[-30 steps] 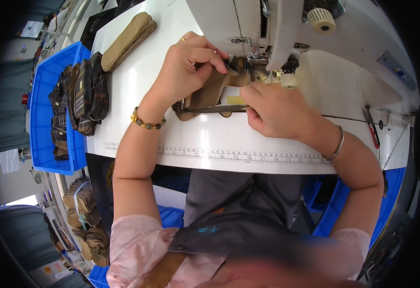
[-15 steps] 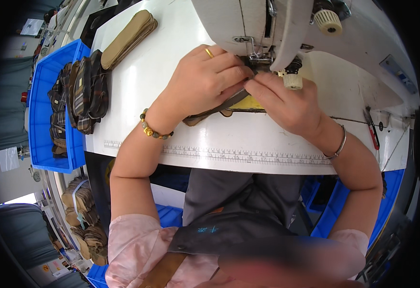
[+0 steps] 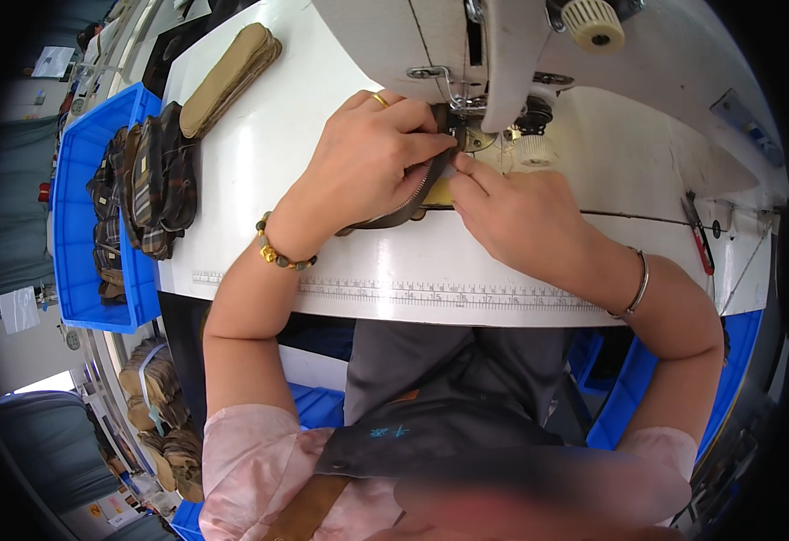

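Note:
A dark zipper strip (image 3: 423, 191) curves from under the sewing machine's presser foot (image 3: 468, 105) toward me, its teeth showing along one edge. My left hand (image 3: 367, 153), with a ring and a beaded bracelet, is closed on the strip just left of the foot, thumb and fingertips pinching it. My right hand (image 3: 516, 207) pinches the strip's right side near the foot, thumb and index finger together. Between the hands a bit of yellow material (image 3: 441, 197) shows. The lower part of the strip passes beneath my left wrist.
The white sewing machine (image 3: 394, 45) stands over the far side of the table. At left are a stack of tan fabric pieces (image 3: 230, 81) and a blue bin (image 3: 74, 279) of plaid pouches (image 3: 164, 171). Red-handled snips (image 3: 702, 245) lie at right. A ruler strip (image 3: 466, 296) runs along the near edge.
The zipper strip has swung to stand more steeply toward the presser foot. My right hand has drawn back a little toward me and left, off the machine's knob. My left hand keeps its pinch.

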Demonstrator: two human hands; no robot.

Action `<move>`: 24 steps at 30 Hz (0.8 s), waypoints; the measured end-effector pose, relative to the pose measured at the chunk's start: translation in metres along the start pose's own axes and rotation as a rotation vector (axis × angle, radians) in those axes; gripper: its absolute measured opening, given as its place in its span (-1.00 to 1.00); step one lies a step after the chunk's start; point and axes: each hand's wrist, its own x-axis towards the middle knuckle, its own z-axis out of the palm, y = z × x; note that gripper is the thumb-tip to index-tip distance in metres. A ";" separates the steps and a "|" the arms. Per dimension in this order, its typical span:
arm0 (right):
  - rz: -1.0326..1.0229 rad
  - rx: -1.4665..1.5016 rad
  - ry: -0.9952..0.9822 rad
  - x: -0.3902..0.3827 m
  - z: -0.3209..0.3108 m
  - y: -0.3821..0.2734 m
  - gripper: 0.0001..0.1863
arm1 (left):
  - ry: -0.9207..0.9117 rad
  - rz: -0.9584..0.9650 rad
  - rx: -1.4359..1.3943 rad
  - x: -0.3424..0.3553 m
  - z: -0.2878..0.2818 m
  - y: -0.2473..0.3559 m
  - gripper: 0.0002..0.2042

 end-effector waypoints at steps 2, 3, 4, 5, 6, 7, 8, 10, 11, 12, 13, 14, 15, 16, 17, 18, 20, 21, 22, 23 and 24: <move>0.043 0.028 -0.037 0.001 -0.001 -0.002 -0.86 | -0.023 -0.027 -0.014 0.000 -0.001 0.002 -0.74; 0.050 0.061 -0.074 0.002 -0.003 -0.003 -0.86 | -0.036 -0.040 -0.027 0.000 -0.001 0.002 -0.73; 0.054 0.097 -0.110 0.002 -0.004 -0.003 -0.85 | -0.049 -0.055 -0.038 0.000 -0.002 0.003 -0.71; 0.054 0.098 -0.115 0.002 -0.003 -0.004 -0.85 | -0.048 -0.058 -0.042 0.000 -0.003 0.004 -0.71; 0.055 0.123 -0.109 0.002 -0.002 -0.003 -0.84 | -0.071 -0.083 -0.039 0.000 -0.006 0.005 -0.70; 0.058 0.145 -0.101 0.003 -0.002 -0.003 -0.83 | -0.094 -0.105 -0.035 0.001 -0.007 0.005 -0.70; 0.061 0.144 -0.104 0.003 -0.001 -0.003 -0.83 | -0.094 -0.103 -0.039 0.001 -0.007 0.006 -0.70; 0.038 0.139 -0.078 0.003 -0.002 -0.003 -0.82 | -0.088 -0.090 0.017 0.002 -0.007 0.008 -0.70; 0.039 0.140 -0.079 0.003 -0.002 -0.003 -0.82 | -0.089 -0.090 0.017 0.002 -0.007 0.009 -0.70; 0.038 0.137 -0.080 0.004 -0.002 -0.003 -0.82 | -0.091 -0.094 0.028 0.003 -0.008 0.010 -0.71; 0.037 0.135 -0.080 0.003 -0.003 -0.004 -0.83 | -0.093 -0.099 0.040 0.004 -0.009 0.012 -0.71; 0.037 0.136 -0.079 0.002 -0.003 -0.004 -0.83 | -0.094 -0.098 0.041 0.004 -0.010 0.013 -0.71; 0.055 0.121 -0.116 0.001 -0.002 -0.004 -0.79 | -0.085 -0.080 0.036 0.004 -0.011 0.014 -0.69; 0.071 0.106 -0.152 0.001 -0.001 -0.005 -0.74 | -0.076 -0.063 0.030 0.004 -0.011 0.014 -0.66; 0.071 0.108 -0.152 0.002 -0.001 -0.004 -0.74 | -0.077 -0.064 0.031 0.004 -0.011 0.014 -0.66; 0.052 0.083 -0.116 0.003 0.000 -0.004 -0.79 | -0.061 -0.074 0.036 0.003 -0.009 0.013 -0.66; 0.035 0.055 -0.083 0.003 0.000 -0.003 -0.84 | -0.042 -0.081 0.036 0.005 -0.006 0.013 -0.66; 0.050 0.040 -0.098 0.003 0.000 -0.002 -0.85 | -0.048 -0.103 0.034 0.006 -0.005 0.013 -0.66; 0.064 0.029 -0.110 0.002 0.000 -0.002 -0.85 | -0.056 -0.127 0.035 0.006 -0.004 0.014 -0.67; 0.064 0.031 -0.110 0.002 0.001 -0.001 -0.85 | -0.058 -0.128 0.036 0.006 -0.004 0.014 -0.67; 0.061 0.020 -0.099 0.003 0.002 0.001 -0.86 | -0.051 -0.148 0.045 0.006 -0.003 0.014 -0.68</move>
